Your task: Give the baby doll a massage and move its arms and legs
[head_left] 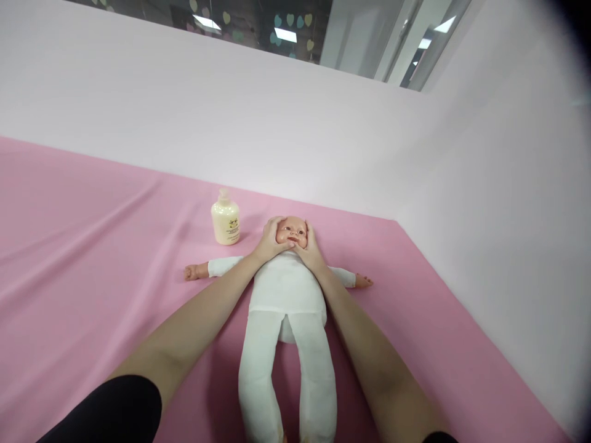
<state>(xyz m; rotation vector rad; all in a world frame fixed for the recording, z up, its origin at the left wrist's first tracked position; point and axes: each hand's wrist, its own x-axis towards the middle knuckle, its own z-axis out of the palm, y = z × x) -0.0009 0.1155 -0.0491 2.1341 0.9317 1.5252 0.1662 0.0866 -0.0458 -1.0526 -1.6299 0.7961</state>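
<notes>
A baby doll (289, 286) in a white top and white trousers lies on its back, arms spread to both sides and legs toward me. My left hand (271, 241) cups the left side of the doll's head, its thumb under the chin. On the other side my right hand (311, 247) holds the head in the same way, thumb also at the chin. Both thumbs come close together there. The fingertips behind the head are partly hidden.
A cream-coloured pump bottle (226, 220) with a dark label stands left of the doll's head. The pink sheet (92, 246) under everything has several creases. White walls (184, 117) rise behind and at the right, with a window (258, 21) at the top.
</notes>
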